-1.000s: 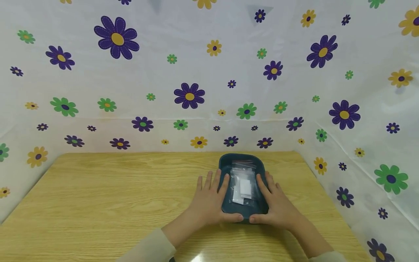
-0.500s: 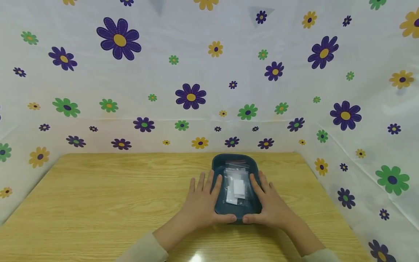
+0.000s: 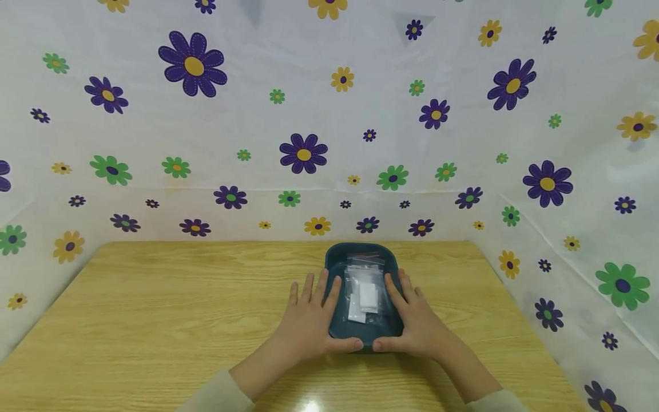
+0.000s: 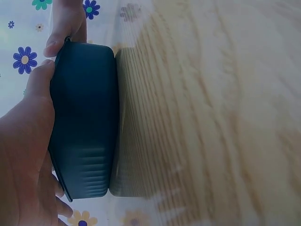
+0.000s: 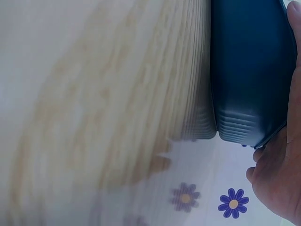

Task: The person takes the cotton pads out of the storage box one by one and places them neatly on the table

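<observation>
Two hands at a tray (image 3: 355, 330) on a wooden table (image 3: 180, 309). The likeliest fault is skewing: the left hand (image 3: 307, 332) and the right hand (image 3: 421, 329) lie spread along the rim, fingers straight and released rather than curled around it, so uneven pressure from the two sides could turn the tray on the smooth tabletop. Heavy pressure from the thumbs at the near rim might lift the far end and let the contents slide nearer. The tray, dark teal, stands right of centre, close to the table's far edge, its base apparently flat on the wood. Inside lie overlapping plastic bags (image 3: 366, 274), clear, with closure strips toward the far end; their number cannot be told. One white piece (image 3: 368, 297) lies uppermost; a second white piece (image 3: 355, 312) shows partly beneath, nearer and to the left.
</observation>
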`<action>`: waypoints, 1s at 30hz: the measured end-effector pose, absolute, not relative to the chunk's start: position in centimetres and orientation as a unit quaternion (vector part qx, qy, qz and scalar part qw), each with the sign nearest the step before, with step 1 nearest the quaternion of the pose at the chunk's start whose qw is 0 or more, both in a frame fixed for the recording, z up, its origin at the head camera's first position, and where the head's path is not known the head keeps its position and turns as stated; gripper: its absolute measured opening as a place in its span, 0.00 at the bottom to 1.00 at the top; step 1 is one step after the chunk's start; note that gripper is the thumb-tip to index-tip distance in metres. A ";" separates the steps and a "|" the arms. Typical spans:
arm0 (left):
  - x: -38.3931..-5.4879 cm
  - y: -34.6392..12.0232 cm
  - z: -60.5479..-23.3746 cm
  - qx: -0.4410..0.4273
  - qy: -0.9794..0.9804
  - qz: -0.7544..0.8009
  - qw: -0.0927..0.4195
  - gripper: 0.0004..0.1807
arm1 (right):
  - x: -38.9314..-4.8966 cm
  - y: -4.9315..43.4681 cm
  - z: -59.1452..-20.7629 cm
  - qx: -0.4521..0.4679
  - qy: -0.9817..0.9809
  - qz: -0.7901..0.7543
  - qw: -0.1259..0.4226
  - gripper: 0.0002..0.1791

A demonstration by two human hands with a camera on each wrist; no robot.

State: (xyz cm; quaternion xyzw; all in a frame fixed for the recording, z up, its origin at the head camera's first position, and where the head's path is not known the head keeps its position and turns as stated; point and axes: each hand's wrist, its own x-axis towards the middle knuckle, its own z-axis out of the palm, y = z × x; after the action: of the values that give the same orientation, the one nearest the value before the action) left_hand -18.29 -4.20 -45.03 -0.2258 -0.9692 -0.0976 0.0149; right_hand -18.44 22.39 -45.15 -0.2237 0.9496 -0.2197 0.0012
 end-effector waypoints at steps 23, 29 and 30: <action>-17.7 -6.5 -44.5 -0.207 -0.973 -0.099 0.014 0.70 | -18.9 19.9 -44.8 -0.242 0.945 -0.220 0.003 0.71; -17.7 -7.1 -44.6 -0.205 -0.974 -0.098 0.018 0.69 | -19.0 19.3 -45.0 -0.243 0.945 -0.220 0.007 0.71; -17.6 -7.2 -44.6 -0.204 -0.974 -0.097 0.019 0.69 | -19.1 19.2 -45.0 -0.244 0.944 -0.220 0.008 0.70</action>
State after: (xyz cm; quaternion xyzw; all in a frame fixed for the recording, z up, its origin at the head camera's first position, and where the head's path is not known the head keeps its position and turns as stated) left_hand -17.62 -7.22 -44.55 -0.2038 -0.9740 -0.0974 0.0192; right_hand -19.05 19.15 -44.97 -0.2436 0.9444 -0.2205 0.0084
